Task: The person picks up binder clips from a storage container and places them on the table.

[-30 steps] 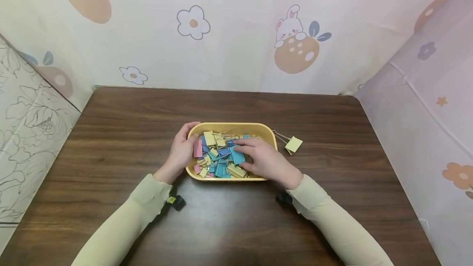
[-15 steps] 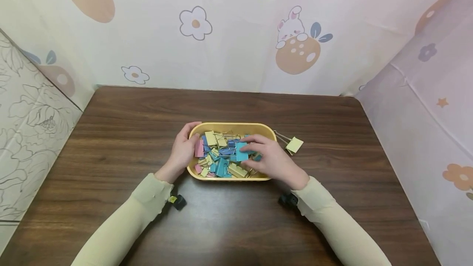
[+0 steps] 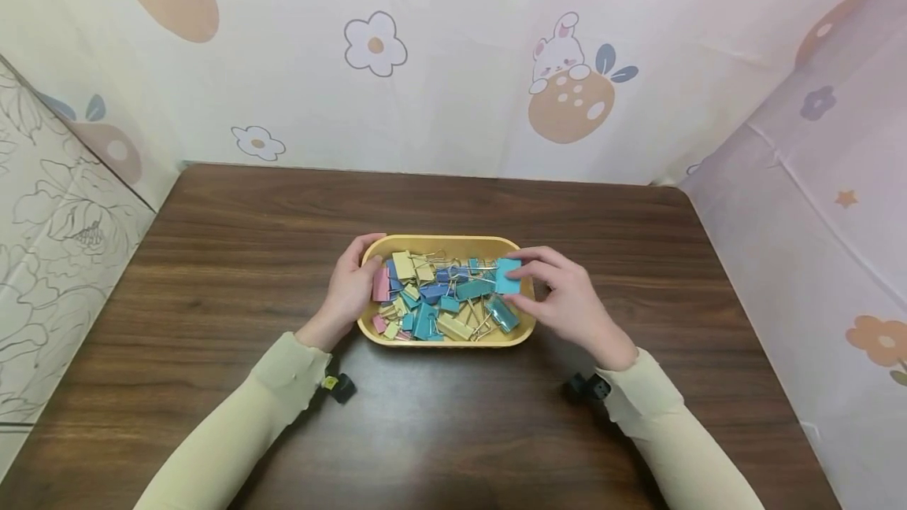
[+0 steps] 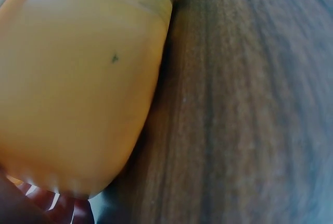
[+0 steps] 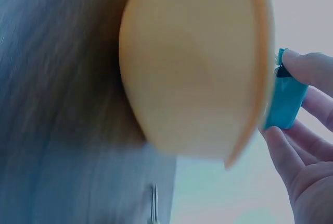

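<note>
A yellow oblong container (image 3: 442, 342) full of binder clips stands on the table. My left hand (image 3: 347, 290) grips its left end, thumb over the rim and fingers around the outside; in the left wrist view those fingers (image 4: 62, 208) show below the container wall. With thumb and fingertips, my right hand (image 3: 570, 301) pinches a large turquoise binder clip (image 3: 507, 275) at the container's right rim, its wire handles pointing left over the pile. The right wrist view shows this clip from below, just past the rim. Inside lie a pink clip (image 3: 380, 284), yellow clips (image 3: 455, 327) and several blue and teal ones.
The brown wooden table (image 3: 439, 431) extends on all sides. Wire handles (image 5: 154, 203) of a clip lie on the table in the right wrist view; the right hand hides this clip in the head view. A printed curtain (image 3: 453, 101) hangs behind.
My right hand has moved right, carrying the turquoise clip from the middle of the pile to the right rim. It now covers the yellow clip on the table. My left hand stays put.
</note>
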A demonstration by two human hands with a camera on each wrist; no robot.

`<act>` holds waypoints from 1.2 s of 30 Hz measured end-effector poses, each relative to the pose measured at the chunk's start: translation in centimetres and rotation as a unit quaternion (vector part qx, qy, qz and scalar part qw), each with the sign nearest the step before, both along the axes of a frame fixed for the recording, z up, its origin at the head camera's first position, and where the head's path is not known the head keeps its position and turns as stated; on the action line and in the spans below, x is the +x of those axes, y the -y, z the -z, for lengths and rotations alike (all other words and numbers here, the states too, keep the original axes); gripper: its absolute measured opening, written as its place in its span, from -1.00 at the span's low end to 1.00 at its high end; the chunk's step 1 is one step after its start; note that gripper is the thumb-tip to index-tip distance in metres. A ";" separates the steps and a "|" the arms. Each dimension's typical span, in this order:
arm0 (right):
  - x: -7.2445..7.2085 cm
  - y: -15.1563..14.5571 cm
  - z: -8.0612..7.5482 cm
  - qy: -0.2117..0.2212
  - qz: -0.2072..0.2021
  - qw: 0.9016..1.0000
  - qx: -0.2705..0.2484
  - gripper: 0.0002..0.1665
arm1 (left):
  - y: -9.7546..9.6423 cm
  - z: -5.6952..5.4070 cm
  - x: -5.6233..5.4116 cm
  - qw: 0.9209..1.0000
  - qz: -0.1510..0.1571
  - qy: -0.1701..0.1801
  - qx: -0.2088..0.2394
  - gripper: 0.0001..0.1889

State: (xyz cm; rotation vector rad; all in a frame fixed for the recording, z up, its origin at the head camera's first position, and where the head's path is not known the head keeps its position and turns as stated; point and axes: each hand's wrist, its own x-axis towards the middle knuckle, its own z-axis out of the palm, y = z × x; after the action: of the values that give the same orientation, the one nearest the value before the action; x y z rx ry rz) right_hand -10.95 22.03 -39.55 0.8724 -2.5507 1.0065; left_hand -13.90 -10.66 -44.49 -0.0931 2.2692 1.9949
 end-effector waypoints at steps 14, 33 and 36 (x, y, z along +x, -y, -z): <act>-1.0 -6.6 1.0 0.032 0.133 0.987 -0.088 -0.67 | 0.1 -0.1 0.1 1.000 0.000 0.003 0.004 -0.63; -2.7 -10.2 3.8 0.145 0.272 0.951 0.001 -0.58 | 0.0 0.1 0.1 1.000 -0.004 0.011 0.008 -0.64; -2.7 -10.2 3.9 0.155 0.278 0.948 0.014 -0.56 | 0.0 0.1 0.0 1.000 -0.006 0.007 0.008 -0.64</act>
State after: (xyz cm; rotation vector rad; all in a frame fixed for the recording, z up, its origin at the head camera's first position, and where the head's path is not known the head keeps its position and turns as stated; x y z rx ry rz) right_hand -13.68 32.26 -43.45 -0.0346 -2.8151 0.9744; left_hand -13.88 -10.64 -44.54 -0.1205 2.2484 2.0115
